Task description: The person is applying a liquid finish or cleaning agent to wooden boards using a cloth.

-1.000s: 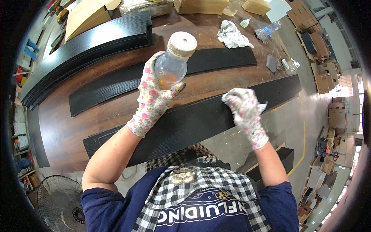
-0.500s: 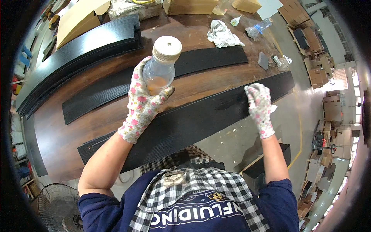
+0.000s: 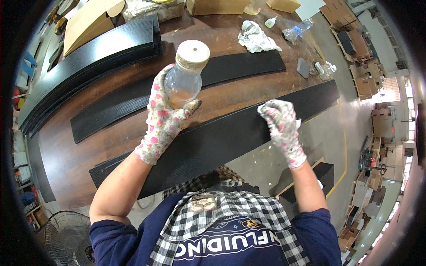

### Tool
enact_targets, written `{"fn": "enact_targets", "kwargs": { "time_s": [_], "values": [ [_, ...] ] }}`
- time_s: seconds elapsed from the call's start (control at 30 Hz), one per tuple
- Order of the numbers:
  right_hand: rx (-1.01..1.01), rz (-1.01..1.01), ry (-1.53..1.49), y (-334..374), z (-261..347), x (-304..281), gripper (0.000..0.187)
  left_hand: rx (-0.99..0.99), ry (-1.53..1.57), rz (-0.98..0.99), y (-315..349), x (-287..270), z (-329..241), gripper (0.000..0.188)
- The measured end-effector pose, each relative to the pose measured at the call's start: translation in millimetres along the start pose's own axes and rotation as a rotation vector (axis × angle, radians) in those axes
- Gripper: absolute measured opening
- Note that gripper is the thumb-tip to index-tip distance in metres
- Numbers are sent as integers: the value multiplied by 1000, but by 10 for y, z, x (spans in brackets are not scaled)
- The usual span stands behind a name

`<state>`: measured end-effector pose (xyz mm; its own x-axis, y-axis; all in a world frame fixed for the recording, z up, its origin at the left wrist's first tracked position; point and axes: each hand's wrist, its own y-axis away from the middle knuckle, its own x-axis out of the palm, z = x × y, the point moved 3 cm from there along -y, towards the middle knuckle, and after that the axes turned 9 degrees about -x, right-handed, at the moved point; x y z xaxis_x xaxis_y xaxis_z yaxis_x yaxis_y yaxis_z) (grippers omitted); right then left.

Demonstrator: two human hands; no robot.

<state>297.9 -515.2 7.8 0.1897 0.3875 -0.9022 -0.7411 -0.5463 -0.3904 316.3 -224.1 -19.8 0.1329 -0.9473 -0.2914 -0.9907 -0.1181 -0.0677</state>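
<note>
My left hand (image 3: pixel 162 113), in a floral-patterned glove, is wrapped round a clear plastic bottle (image 3: pixel 183 82) with a white cap and a little orange-brown liquid inside. It holds the bottle upright over the table. My right hand (image 3: pixel 282 126), gloved the same way, is closed on the long black board (image 3: pixel 208 142) in front of me. A scrap of white cloth pokes out beside its palm; the rest is hidden by the fingers. Under that board's left end the edge of another one shows. Behind it lies a second black board (image 3: pixel 244 66).
A stack of curved-looking black boards (image 3: pixel 97 48) fills the table's left. Toward the back right are a crumpled white rag (image 3: pixel 256 37), a small glue bottle (image 3: pixel 270 22), a clear bottle (image 3: pixel 298 30) and a grey block (image 3: pixel 302 68). A fan (image 3: pixel 69 237) stands at lower left.
My right hand has slid left along the near black board, with the white scrap still in it. My left hand and the bottle have hardly moved.
</note>
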Motion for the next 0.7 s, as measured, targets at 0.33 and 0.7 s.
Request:
{"fn": "enact_targets", "kwargs": {
  "time_s": [0.33,0.7],
  "values": [
    [-229,74,-93,-245,388,225,29,107,-28,-35,-21,35,3,81],
    [-284,110,-186,-365,471,222,20,141,-95,-54,-50,34,3,80]
  ]
}}
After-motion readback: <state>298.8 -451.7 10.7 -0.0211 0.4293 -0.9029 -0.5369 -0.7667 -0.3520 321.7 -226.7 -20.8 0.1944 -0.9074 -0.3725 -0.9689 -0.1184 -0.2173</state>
